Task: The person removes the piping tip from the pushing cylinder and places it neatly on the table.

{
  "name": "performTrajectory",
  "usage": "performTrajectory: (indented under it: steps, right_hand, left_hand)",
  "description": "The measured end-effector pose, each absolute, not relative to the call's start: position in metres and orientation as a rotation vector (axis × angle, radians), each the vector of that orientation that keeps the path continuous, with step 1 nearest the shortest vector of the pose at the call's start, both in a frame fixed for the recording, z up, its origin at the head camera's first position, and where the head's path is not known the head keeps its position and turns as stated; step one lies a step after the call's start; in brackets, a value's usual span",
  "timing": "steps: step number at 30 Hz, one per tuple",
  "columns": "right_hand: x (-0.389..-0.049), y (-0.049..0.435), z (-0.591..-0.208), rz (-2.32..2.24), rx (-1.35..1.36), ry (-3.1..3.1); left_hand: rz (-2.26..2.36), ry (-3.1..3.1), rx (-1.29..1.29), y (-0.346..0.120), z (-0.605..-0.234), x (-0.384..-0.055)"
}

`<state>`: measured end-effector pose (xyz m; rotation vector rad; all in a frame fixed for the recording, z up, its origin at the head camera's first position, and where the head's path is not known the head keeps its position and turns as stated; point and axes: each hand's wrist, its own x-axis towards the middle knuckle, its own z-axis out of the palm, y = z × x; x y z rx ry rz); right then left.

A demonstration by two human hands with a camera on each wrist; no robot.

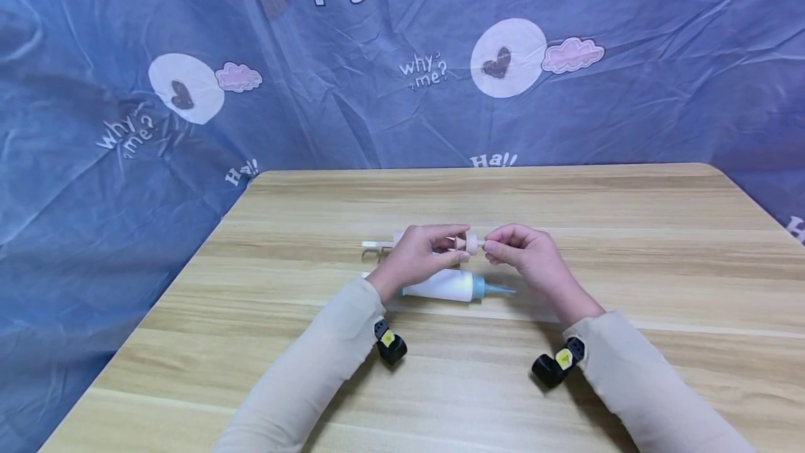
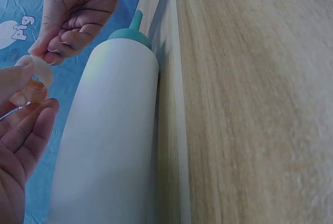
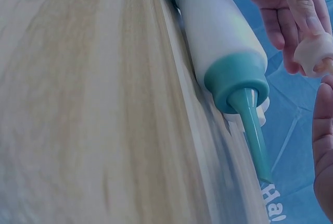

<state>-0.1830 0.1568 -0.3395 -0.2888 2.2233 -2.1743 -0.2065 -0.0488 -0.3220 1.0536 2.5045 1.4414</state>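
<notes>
Above the table, my left hand pinches a white ring-shaped cap between thumb and fingers. A peach-coloured translucent piece shows inside the cap's open side. From the other side my right hand pinches a narrow tip on the cap with thumb and forefinger. Just nearer than the hands, a white squeeze bottle with a teal nozzle lies on its side. Partly hidden behind my left hand, a pale slender object lies on the table; its kind cannot be told.
The wood-grain table reaches to a blue printed cloth hanging behind it and at the sides. A small black camera is strapped to each sleeve.
</notes>
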Motion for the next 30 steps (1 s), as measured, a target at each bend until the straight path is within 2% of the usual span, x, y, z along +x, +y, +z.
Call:
performTrajectory:
  steps: [30]
  right_hand:
    - [-0.1812, 0.1554, -0.3416, -2.271, -0.257, 2.09]
  left_hand:
    - [1.422, 2.575, 1.003, -0.0463, -0.3221, -0.206]
